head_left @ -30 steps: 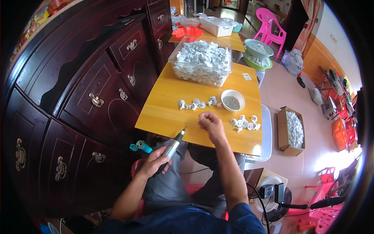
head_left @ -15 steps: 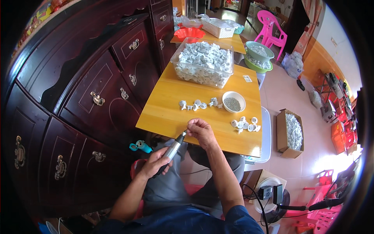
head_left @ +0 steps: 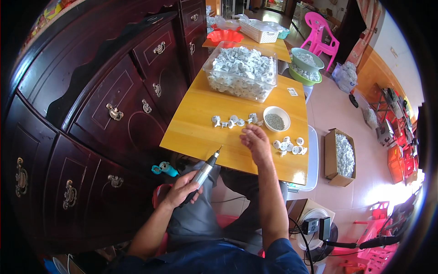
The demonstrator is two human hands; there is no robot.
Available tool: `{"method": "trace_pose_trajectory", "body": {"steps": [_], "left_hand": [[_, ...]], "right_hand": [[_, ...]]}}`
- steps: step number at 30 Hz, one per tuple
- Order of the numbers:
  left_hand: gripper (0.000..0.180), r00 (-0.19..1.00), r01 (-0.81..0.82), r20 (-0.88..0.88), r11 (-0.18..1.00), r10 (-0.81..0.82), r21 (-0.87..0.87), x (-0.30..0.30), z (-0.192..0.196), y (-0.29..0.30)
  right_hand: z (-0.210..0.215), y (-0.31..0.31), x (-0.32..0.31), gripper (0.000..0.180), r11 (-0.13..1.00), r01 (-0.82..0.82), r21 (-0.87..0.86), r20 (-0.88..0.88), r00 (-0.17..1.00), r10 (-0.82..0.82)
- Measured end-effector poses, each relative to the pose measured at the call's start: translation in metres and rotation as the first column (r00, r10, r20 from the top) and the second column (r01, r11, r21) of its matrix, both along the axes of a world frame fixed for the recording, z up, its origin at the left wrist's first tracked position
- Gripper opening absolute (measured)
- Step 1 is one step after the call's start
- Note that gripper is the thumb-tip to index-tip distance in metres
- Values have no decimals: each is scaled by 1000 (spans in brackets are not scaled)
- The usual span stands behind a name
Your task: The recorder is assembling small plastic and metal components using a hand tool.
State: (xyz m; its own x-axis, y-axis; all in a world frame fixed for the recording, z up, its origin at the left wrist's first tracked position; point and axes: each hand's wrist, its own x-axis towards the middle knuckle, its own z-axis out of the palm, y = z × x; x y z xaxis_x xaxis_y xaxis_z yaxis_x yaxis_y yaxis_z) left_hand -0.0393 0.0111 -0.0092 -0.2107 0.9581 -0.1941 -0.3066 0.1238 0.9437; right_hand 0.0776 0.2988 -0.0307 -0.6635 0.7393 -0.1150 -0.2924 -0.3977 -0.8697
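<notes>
My left hand is wrapped around a silver and black electric screwdriver. Its thin bit points up and away over the table's near edge, with nothing touching the tip. My right hand hovers over the table, fingers bent and drawn together; anything between them is too small to make out. Just beyond that hand lies a loose row of small white plastic parts. A white bowl of tiny metal screws stands to its upper right, and another cluster of white parts lies to its right.
A large clear bin heaped with white parts stands at the table's far side. Dark wooden cabinets rise on the left. On the floor to the right is a cardboard box of white pieces. Stacked basins stand farther back.
My right hand has moved away from the screwdriver tip, to the right and slightly farther over the table, leaving the bit exposed. My left hand and the screwdriver have barely moved.
</notes>
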Motion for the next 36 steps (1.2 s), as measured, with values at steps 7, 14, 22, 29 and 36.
{"method": "trace_pose_trajectory", "body": {"steps": [7,14,22,29,36], "left_hand": [[60,1000,6,18,1000,-6,-2,-1,0,1],[57,1000,-7,16,1000,7,9,-1,-4,1],[55,999,-6,47,1000,5,24,-1,-4,1],[52,998,-19,63,999,17,41,-1,-6,0],[51,999,-8,54,999,6,43,1,-3,2]], "right_hand": [[2,42,15,21,979,205,1,80,976,-205],[-3,74,15,13,901,362,237,229,881,-414],[-14,68,-6,34,494,-32,869,442,503,-743],[-6,73,-7,24,481,-156,862,478,564,-673],[-19,65,13,22,391,-76,917,330,694,-639]]}}
